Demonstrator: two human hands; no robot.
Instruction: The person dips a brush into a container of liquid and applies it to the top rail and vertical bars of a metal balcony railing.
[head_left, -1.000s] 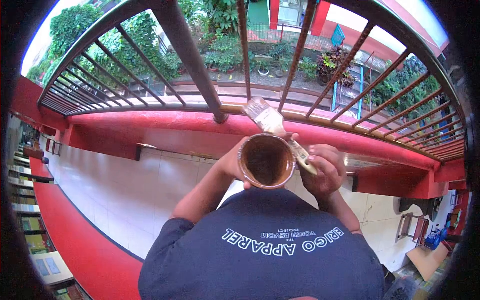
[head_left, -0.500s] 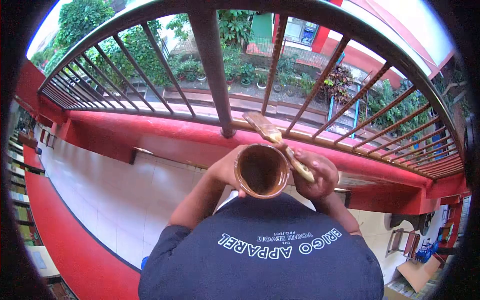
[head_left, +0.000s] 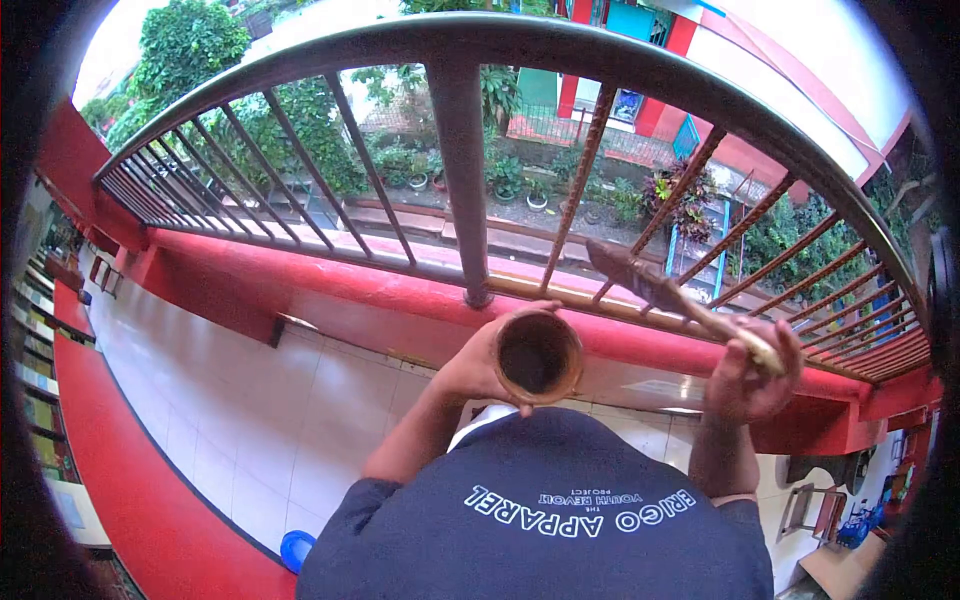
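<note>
Left hand (head_left: 470, 365): wrapped around paint cup (head_left: 538, 357).
Right hand (head_left: 750, 378): gripping paintbrush (head_left: 672, 300) handle; bristles at 10 o'clock, touching railing (head_left: 462, 170) bar.

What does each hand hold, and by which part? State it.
The left hand grips the paint cup around its side, just below the rim. The right hand holds the paintbrush by the end of its handle, bristles toward the railing.

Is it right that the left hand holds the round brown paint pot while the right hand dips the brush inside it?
Not quite. In the head view the left hand holds the round brown paint pot, but the right hand holds the wooden-handled brush outside the pot, raised toward the metal railing bars.
</note>
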